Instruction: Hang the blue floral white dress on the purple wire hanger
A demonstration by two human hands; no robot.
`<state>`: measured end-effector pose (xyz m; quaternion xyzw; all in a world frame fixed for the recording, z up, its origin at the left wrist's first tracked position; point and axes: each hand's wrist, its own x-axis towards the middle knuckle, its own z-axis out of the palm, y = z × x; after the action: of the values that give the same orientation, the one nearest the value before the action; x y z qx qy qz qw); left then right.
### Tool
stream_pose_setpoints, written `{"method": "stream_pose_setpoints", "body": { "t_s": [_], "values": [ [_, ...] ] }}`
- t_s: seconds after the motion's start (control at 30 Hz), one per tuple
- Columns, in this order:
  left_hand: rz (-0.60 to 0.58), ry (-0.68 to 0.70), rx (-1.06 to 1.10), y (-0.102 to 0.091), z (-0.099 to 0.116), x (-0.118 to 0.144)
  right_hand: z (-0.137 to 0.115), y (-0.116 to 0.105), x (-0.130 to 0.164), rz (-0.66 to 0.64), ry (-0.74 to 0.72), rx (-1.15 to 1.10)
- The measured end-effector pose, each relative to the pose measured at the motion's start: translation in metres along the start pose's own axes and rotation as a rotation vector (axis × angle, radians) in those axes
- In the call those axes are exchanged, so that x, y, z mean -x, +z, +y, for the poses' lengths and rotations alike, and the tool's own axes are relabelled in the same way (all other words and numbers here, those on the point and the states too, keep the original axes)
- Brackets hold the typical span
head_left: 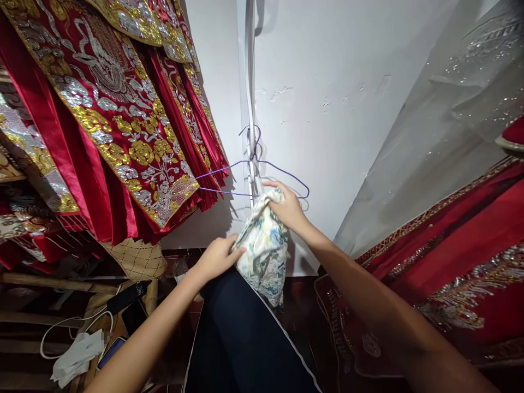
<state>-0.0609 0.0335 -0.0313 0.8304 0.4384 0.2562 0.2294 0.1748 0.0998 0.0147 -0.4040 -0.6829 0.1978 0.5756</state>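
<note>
Right hand (289, 207): fingers curled shut round the top of the patterned cloth (264, 248), bunching it just under the bottom bar of the wire hanger (262, 174).
Left hand (216, 256): lower and left of the hanger, fingers closed in a pinch on the cloth's left edge.
Patterned cloth: hangs directly below the hanger; soft, crumpled, cream with blue and green swirls, lower hem loose.
Dark garment (241, 338): below the hanger, joined to or overlapping the cloth; smooth navy, thin pale line along its right edge.
Wire hanger: thin purple wire, triangular, hooked on a white pipe (249, 82) against the white wall (327, 82).
Open room: bare wall right of the hanger and above it.
Left edge: red robes (110, 109) crowd in left of the hanger, satin, stiff gold and silver embroidery, pleated hems touching its left tip.
Right edge: red embroidered fabric (450, 262) and a sheer sequinned sheet (450, 125), well right of the hanger.
</note>
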Motion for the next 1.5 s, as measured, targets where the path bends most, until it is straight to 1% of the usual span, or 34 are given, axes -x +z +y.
{"method": "stream_pose_setpoints", "body": {
  "t_s": [0.03,0.07,0.1,0.17,0.2,0.27,0.33,0.37,0.43,0.5,0.57,0.63,0.7,0.77,0.83,0.87,0.9,0.97,1.03,1.07,1.1,1.2,1.23,1.27,1.3,1.33,1.4,1.47,1.5],
  "values": [
    [0.045,-0.030,-0.095,-0.005,-0.004,-0.003,0.011,0.001,-0.010,0.020,0.031,0.031],
    [0.067,-0.054,-0.173,-0.010,-0.008,-0.006,0.022,0.002,-0.017,-0.003,0.081,0.060],
    [0.067,-0.073,-0.230,-0.015,-0.012,-0.009,0.034,0.003,-0.021,-0.055,0.138,0.089],
    [0.008,-0.097,-0.272,-0.022,-0.022,-0.011,0.053,0.000,-0.022,-0.164,0.220,0.143],
    [-0.037,-0.102,-0.262,-0.025,-0.027,-0.010,0.059,-0.004,-0.019,-0.188,0.229,0.167],
    [-0.110,-0.113,-0.240,-0.028,-0.036,-0.005,0.064,-0.021,-0.012,-0.170,0.210,0.195],
    [-0.103,-0.135,-0.304,-0.031,-0.042,-0.001,0.061,-0.043,-0.006,-0.157,0.170,0.254],
    [-0.071,-0.148,-0.374,-0.034,-0.043,-0.001,0.057,-0.054,-0.005,-0.163,0.140,0.303],
    [0.031,-0.149,-0.535,-0.044,-0.041,-0.006,0.048,-0.072,-0.006,-0.191,0.075,0.414],
    [0.132,-0.131,-0.648,-0.057,-0.035,-0.017,0.040,-0.083,-0.009,-0.223,0.026,0.493],
    [0.224,-0.133,-0.689,-0.073,-0.027,-0.031,0.034,-0.088,-0.011,-0.241,0.014,0.510],
    [0.301,-0.146,-0.663,-0.086,-0.019,-0.044,0.030,-0.090,-0.010,-0.243,0.011,0.500],
    [0.368,-0.084,-0.594,-0.094,-0.011,-0.056,0.025,-0.088,-0.006,-0.237,0.010,0.472],
    [0.403,0.068,-0.505,-0.098,-0.004,-0.066,0.020,-0.082,0.002,-0.252,0.013,0.425],
    [0.378,0.234,-0.414,-0.098,0.003,-0.077,0.013,-0.072,0.011,-0.309,0.022,0.343],
    [0.359,0.292,-0.378,-0.097,0.005,-0.083,0.009,-0.067,0.015,-0.344,0.023,0.303],
    [0.349,0.327,-0.352,-0.096,0.007,-0.089,0.006,-0.063,0.019,-0.376,0.022,0.274],
    [0.367,0.348,-0.315,-0.096,0.007,-0.099,-0.001,-0.058,0.024,-0.411,0.018,0.271],
    [0.401,0.345,-0.288,-0.097,0.004,-0.108,-0.006,-0.062,0.026,-0.378,0.005,0.318],
    [0.404,0.343,-0.280,-0.098,0.001,-0.110,-0.008,-0.067,0.025,-0.323,-0.002,0.341],
    [0.398,0.343,-0.280,-0.099,-0.001,-0.111,-0.009,-0.075,0.022,-0.241,-0.006,0.361],
    [0.393,0.326,-0.309,-0.102,-0.006,-0.109,-0.005,-0.107,0.007,0.083,0.025,0.445],
    [0.394,0.321,-0.321,-0.102,-0.007,-0.108,-0.002,-0.119,0.000,0.159,0.047,0.483],
    [0.398,0.322,-0.335,-0.102,-0.007,-0.107,0.001,-0.130,-0.007,0.189,0.065,0.520],
    [0.398,0.328,-0.353,-0.103,-0.008,-0.106,0.003,-0.139,-0.015,0.167,0.080,0.553],
    [0.397,0.337,-0.369,-0.103,-0.008,-0.105,0.005,-0.147,-0.021,0.108,0.095,0.578],
    [0.417,0.336,-0.390,-0.105,-0.009,-0.106,0.003,-0.157,-0.030,-0.056,0.136,0.584],
    [0.468,0.304,-0.384,-0.109,-0.010,-0.106,-0.004,-0.159,-0.033,-0.201,0.190,0.491],
    [0.504,0.284,-0.376,-0.111,-0.010,-0.106,-0.009,-0.157,-0.032,-0.257,0.222,0.398]
  ]
}}
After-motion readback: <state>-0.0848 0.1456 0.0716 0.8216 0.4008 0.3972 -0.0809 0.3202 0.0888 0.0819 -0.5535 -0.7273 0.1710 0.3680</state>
